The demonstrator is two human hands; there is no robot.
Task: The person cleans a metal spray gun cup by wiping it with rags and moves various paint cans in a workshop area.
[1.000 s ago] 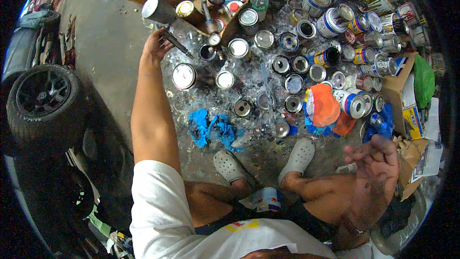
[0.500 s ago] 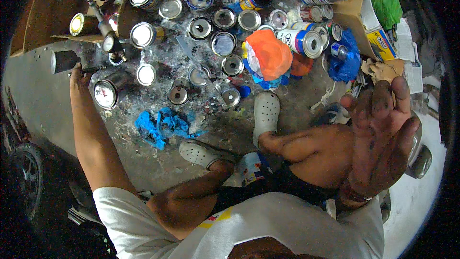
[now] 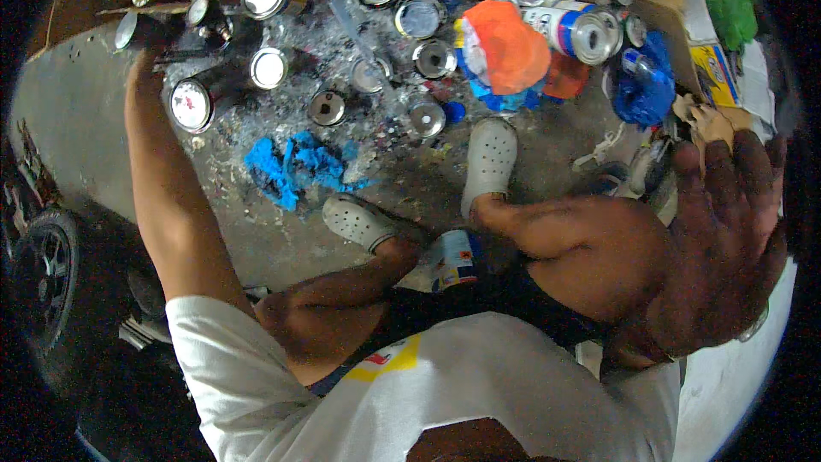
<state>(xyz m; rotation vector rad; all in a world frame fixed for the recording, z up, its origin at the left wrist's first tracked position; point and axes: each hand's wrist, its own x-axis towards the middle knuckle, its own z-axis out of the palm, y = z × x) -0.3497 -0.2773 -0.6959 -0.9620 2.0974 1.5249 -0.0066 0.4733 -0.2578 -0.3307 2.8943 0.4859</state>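
At the far left my left arm stretches forward. My left hand [image 3: 147,62] is closed at a dark cylindrical can [image 3: 147,32] with a pale round end; its fingers are small, blurred and partly hidden. A thin dark rod [image 3: 186,56] lies just right of that hand. Beside it is a metal spray gun [image 3: 203,2]. A larger paint can [image 3: 190,105] lies tilted nearby, its lid stained red. My right hand [image 3: 723,231] is raised above my right knee, palm up and fingers spread, with nothing in it.
Several opened paint cans cover the stained floor ahead, among them an empty-looking can [image 3: 434,60]. Crumpled blue plastic [image 3: 295,167] lies before my feet. An orange bag [image 3: 505,47], a tipped white-and-blue can [image 3: 590,34] and a cardboard box [image 3: 667,21] are right. Another can [image 3: 455,258] stands between my legs.
The whole view has shifted, so the cans sit higher in it. The dark can has moved along with my left hand. My right hand has moved outward to the right, still open.
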